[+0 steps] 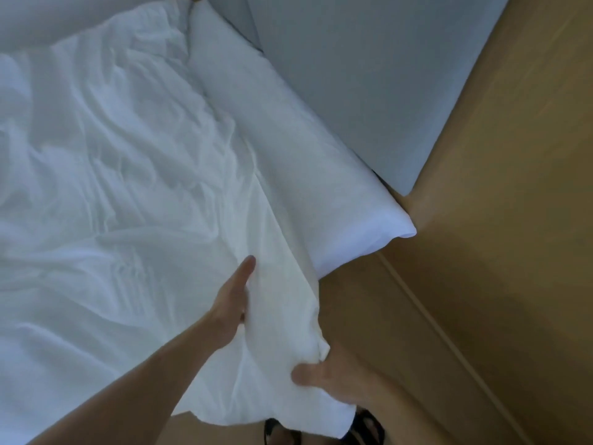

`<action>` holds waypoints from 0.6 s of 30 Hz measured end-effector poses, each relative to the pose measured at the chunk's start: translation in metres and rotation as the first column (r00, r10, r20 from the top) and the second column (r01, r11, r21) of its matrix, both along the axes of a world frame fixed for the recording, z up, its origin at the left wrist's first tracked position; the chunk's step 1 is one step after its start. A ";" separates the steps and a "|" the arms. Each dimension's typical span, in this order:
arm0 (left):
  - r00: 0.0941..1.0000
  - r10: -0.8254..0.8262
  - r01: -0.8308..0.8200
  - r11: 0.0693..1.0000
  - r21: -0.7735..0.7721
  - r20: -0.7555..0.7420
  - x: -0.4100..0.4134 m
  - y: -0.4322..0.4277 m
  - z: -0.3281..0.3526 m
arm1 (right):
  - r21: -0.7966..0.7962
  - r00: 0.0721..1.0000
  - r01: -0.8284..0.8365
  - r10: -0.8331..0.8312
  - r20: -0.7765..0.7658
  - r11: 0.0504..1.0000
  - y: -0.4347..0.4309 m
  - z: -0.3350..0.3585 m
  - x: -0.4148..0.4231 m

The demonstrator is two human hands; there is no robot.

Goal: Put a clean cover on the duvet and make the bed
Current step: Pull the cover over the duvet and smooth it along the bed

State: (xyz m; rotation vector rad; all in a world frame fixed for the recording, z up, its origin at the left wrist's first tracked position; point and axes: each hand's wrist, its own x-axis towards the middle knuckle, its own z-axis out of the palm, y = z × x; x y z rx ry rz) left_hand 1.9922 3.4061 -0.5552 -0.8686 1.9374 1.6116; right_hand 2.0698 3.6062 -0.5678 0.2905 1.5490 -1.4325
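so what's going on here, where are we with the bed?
A person stands at a corner of the bed with both hands on the white duvet. The left hand grips a fold on top, thumb stretched out. The right hand pinches the corner that hangs off the edge. The duvet is spread out but wrinkled. A white pillow lies along the grey headboard. I cannot tell whether the cover is fully on.
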 end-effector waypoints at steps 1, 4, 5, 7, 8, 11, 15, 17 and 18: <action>1.000 -0.012 0.012 0.997 0.080 0.000 -0.002 0.000 0.014 | 0.006 0.998 -0.029 0.029 -0.063 1.000 -0.007 0.013 0.000; 0.996 -0.089 0.089 0.993 0.072 -0.006 -0.012 -0.004 0.045 | -0.006 0.972 -0.068 0.065 -0.226 0.998 -0.024 0.048 0.000; 0.994 -0.108 0.107 0.993 0.057 0.016 -0.015 -0.004 0.054 | -0.015 0.962 -0.076 0.070 -0.263 0.997 -0.029 0.055 0.000; 0.986 -0.146 0.143 0.989 0.036 0.086 -0.016 -0.006 0.063 | -0.002 0.937 -0.103 0.096 -0.335 0.995 -0.041 0.059 0.001; 0.978 -0.173 0.171 0.985 0.025 0.118 -0.014 -0.005 0.067 | 0.028 0.922 -0.123 0.125 -0.367 0.992 -0.048 0.061 0.000; 0.969 -0.201 0.211 0.976 -0.055 0.140 -0.009 -0.006 0.071 | 0.138 0.842 -0.173 0.219 -0.494 0.975 -0.067 0.063 0.001; 0.982 -0.174 0.182 0.971 -0.153 0.069 -0.010 -0.041 0.092 | 0.224 0.811 -0.278 0.353 -0.467 0.934 -0.097 0.079 0.001; 0.981 -0.194 0.196 0.961 -0.194 0.028 -0.015 -0.074 0.112 | 0.163 0.815 -0.335 0.372 -0.444 0.928 -0.107 0.096 -0.008; 0.977 -0.213 0.208 0.954 -0.214 0.001 -0.018 -0.093 0.125 | 0.111 0.812 -0.335 0.347 -0.470 0.936 -0.112 0.104 -0.015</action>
